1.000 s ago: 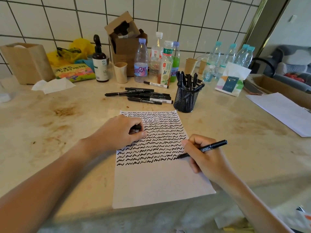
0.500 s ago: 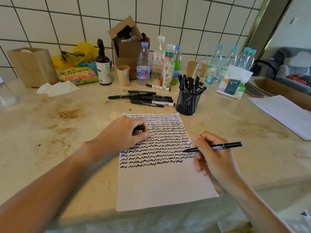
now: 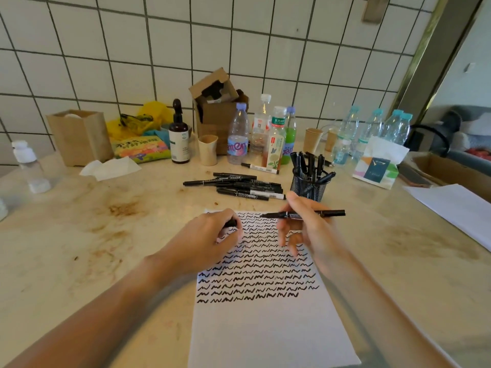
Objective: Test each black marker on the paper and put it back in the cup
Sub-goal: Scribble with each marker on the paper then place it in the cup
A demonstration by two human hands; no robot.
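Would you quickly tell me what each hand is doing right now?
Left hand: grips a marker cap.
Right hand: pinches the uncapped black marker.

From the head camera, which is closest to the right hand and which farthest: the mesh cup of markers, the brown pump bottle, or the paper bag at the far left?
Measured from the right hand:
1. Mesh cup, just behind the hand, slightly right.
2. Brown pump bottle, back left, near the wall.
3. Paper bag, farthest left, against the tiles.

R hand w/ uncapped marker, cap in L hand, above paper
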